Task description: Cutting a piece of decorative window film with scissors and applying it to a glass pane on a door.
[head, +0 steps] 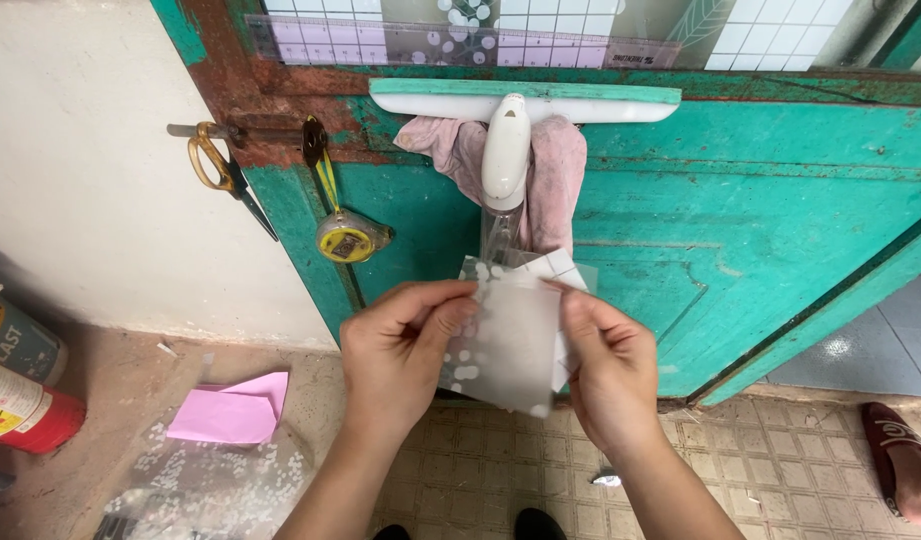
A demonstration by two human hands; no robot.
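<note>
My left hand (400, 350) and my right hand (608, 365) together hold a small sheet of translucent film with white dots (505, 340) in front of a green door (780, 230). The left thumb and fingers pinch its left edge. My right fingertips pinch its upper right corner, where a white backing layer (560, 268) shows behind the film.
A white and green squeegee (510, 120) and a pink cloth (555, 170) hang on the door. Yellow-handled scissors (215, 165) and a yellow tape measure (348, 238) hang at left. Pink paper (230, 410), dotted film scraps (210, 480), cans (20, 390) and a sandal (905, 455) lie on the floor.
</note>
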